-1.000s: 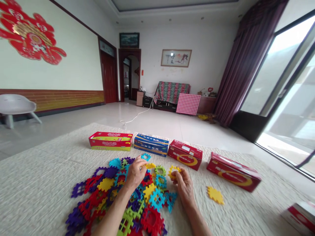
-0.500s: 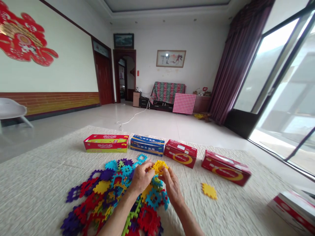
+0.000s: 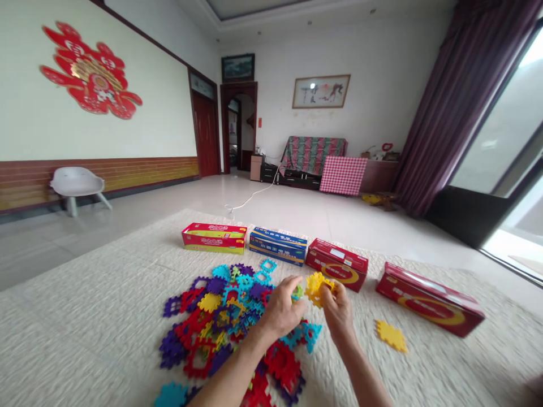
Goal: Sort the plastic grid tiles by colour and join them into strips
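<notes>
Head view: the right hand [image 3: 338, 310] has its grip clenched on a small cluster of yellow toothed pieces [image 3: 314, 288], thumb pressing on the near face. The pieces overlap; their exact number cannot be read. The cluster is raised above the rug [image 3: 106, 316], in front of the dark-red box [image 3: 337, 265] beside the blue box [image 3: 278, 247].

The left hand [image 3: 282, 310] has a released grip: thumb and fingers are curved and moderately parted, with a visible gap between the fingertips and the cluster. A green piece [image 3: 298, 292] shows within that spread; contact with it cannot be confirmed. Below the left forearm lies the pile of mixed toothed pieces [image 3: 231, 322]. A separate yellow piece [image 3: 391, 335] lies flat to the right of the right hand.

Compared with the frame half a second earlier, when both hands met at the yellow cluster, the left hand is now detached and the right hand alone retains it.
</notes>
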`<state>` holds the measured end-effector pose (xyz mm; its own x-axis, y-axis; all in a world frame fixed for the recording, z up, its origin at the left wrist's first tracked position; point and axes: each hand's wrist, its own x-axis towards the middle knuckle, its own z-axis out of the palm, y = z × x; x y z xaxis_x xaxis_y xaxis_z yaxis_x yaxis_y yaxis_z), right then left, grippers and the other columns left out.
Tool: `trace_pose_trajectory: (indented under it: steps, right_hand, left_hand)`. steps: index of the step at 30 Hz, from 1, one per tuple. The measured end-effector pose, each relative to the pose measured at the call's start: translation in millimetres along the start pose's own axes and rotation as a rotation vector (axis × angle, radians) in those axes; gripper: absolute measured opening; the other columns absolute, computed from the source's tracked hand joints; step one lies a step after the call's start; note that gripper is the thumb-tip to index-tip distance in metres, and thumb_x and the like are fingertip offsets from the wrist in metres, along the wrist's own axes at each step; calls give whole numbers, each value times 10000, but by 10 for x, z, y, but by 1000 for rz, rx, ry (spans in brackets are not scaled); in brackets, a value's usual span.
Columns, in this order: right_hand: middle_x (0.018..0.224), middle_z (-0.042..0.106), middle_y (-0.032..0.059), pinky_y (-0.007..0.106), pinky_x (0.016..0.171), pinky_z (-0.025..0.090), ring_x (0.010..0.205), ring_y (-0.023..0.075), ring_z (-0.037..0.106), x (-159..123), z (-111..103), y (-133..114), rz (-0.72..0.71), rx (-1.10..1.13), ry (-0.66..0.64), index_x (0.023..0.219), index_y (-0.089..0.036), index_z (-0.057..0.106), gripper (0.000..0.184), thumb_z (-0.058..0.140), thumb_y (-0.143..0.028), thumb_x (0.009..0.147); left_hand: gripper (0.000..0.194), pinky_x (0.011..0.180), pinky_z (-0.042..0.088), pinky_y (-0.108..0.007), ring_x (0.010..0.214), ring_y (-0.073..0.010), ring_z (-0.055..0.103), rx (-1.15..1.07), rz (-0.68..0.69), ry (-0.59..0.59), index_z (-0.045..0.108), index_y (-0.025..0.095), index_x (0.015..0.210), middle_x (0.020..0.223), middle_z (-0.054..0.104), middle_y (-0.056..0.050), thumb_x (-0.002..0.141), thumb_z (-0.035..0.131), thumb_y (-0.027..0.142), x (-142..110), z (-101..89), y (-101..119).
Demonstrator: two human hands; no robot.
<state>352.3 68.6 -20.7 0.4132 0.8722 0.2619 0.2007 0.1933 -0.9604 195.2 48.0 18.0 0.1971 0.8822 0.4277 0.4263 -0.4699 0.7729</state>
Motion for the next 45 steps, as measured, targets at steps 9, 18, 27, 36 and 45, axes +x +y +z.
trace_pose_trajectory:
  steps: [9, 18, 27, 36, 45]
  right_hand:
    - [695, 663, 81, 315, 509, 446, 576, 227, 615, 320, -929, -104, 150, -351, 88, 928, -150, 634, 413, 527, -385, 606]
    - [1000, 682, 108, 361, 729, 495, 877, 246, 639, -240, -456, -391, -267, -387, -198, 1046, -199, 642, 404, 510, -380, 709]
    - [1035, 654, 140, 407, 818, 415, 975, 318, 602, -956, 479, -404, -323, -908, -300, 1080, -199, 655, 356, 624, -378, 774]
    - [842, 711, 46, 344, 729, 444, 808, 256, 650, -771, 355, -362, -209, -510, -351, 926, -232, 660, 260, 620, -313, 682]
    - [685, 646, 3, 243, 551, 414, 604, 158, 574, -749, 792, -689, -230, -250, -505, 881, -190, 637, 213, 508, -334, 792]
  left_hand:
    - [264, 953, 441, -310, 1016, -196, 631, 608, -180, -31, 685, 202, 998, 1060, 704, -72, 818, 499, 150, -399, -1407, -560]
    - [258, 976, 429, -349, 1050, -221, 604, 702, -99, 41, 672, 167, 1021, 1086, 669, -103, 822, 508, 169, -893, -1492, -1088]
    - [234, 922, 471, -403, 971, -254, 614, 606, -47, 160, 677, 203, 919, 1023, 676, -86, 801, 489, 129, -868, -1343, -1005]
    - [295, 822, 495, -310, 879, -199, 646, 572, -87, 347, 645, 186, 954, 922, 701, -91, 941, 357, 243, -849, -1327, -1043]
    - [277, 622, 441, -235, 628, -150, 601, 283, -207, 466, 646, 177, 842, 668, 662, -23, 866, 444, 365, -798, -1328, -872]
